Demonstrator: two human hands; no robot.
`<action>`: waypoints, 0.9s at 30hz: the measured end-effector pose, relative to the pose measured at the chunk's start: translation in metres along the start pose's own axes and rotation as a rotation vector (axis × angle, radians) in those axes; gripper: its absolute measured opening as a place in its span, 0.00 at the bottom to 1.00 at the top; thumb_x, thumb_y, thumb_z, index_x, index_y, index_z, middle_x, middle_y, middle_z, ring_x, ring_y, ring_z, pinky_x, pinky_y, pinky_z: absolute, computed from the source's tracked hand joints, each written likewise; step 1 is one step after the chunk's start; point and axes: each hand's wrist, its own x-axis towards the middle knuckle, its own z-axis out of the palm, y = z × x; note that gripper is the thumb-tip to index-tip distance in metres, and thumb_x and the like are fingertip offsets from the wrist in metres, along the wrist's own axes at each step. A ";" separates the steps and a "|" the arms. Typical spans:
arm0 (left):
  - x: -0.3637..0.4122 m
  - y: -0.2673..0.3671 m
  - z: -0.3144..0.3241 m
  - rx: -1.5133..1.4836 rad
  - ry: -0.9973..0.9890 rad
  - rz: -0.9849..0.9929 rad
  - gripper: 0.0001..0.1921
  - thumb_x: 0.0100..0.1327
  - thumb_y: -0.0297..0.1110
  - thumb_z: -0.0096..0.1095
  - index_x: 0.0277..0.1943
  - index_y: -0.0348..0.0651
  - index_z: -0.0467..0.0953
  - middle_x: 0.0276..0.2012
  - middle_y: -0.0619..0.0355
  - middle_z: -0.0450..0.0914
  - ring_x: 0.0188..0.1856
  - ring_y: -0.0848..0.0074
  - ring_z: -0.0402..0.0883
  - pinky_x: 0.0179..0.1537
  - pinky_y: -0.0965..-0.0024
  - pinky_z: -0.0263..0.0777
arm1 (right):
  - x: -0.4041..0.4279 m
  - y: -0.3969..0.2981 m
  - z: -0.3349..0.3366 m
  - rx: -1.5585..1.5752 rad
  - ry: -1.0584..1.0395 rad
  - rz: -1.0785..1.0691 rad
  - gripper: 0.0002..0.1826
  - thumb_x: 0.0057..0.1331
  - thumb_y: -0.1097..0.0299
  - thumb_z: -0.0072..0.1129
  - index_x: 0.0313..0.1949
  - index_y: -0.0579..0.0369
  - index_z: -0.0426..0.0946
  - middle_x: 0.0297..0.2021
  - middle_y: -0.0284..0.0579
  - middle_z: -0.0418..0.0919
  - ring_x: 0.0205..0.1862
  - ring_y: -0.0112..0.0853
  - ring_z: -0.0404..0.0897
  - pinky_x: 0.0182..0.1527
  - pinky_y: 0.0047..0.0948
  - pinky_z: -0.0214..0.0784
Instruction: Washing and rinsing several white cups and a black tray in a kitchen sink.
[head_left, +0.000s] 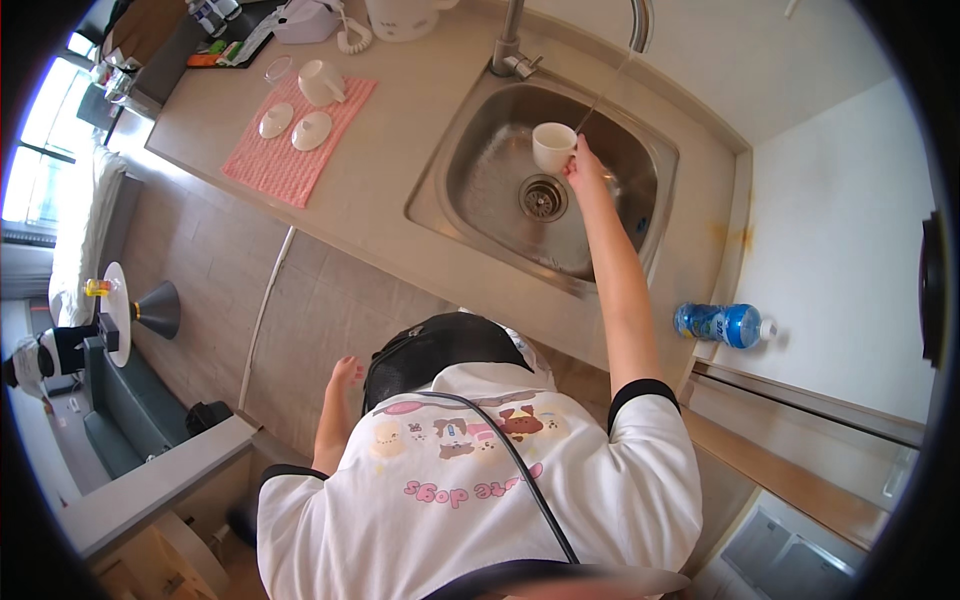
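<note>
My right hand (582, 166) grips a white cup (553, 148) by its handle side, above the stainless steel sink (487, 180) and near its drain (543, 198). A thin stream of water falls from the curved faucet (641, 26) beside the cup and hand. My left hand (348, 370) hangs low beside my body, holding nothing, with its fingers apart. On the counter, a pink cloth (289, 176) bears a white mug (321, 82) and two white lids (311, 131) with knobs.
A blue bottle (720, 324) lies near the wall, right of the sink. A clear round lid (278, 69) rests by the cloth. A white kettle (401, 16), a corded telephone (307, 19) and a dark tray (244, 56) stand at the back left. Left behind is a round table (115, 315).
</note>
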 end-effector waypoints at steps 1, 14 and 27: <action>0.000 -0.006 0.002 0.003 0.000 -0.003 0.22 0.62 0.46 0.49 0.55 0.42 0.68 0.37 0.56 0.81 0.31 0.72 0.80 0.26 0.67 0.70 | 0.000 -0.002 0.010 -0.004 -0.048 0.020 0.16 0.63 0.47 0.54 0.26 0.43 0.69 0.13 0.30 0.59 0.15 0.23 0.60 0.19 0.27 0.51; -0.010 -0.019 0.022 -0.062 0.022 -0.102 0.20 0.62 0.45 0.49 0.53 0.45 0.69 0.36 0.58 0.81 0.33 0.74 0.80 0.30 0.64 0.69 | -0.003 -0.033 0.121 -0.114 -0.018 0.032 0.17 0.62 0.50 0.52 0.23 0.45 0.66 0.10 0.30 0.53 0.12 0.24 0.54 0.18 0.28 0.51; -0.013 -0.037 0.034 -0.125 0.003 -0.162 0.20 0.62 0.43 0.48 0.53 0.43 0.69 0.37 0.56 0.81 0.34 0.71 0.81 0.30 0.65 0.71 | 0.001 -0.043 0.154 -0.326 -0.113 0.068 0.12 0.53 0.63 0.51 0.17 0.46 0.59 0.08 0.31 0.51 0.10 0.26 0.52 0.15 0.28 0.47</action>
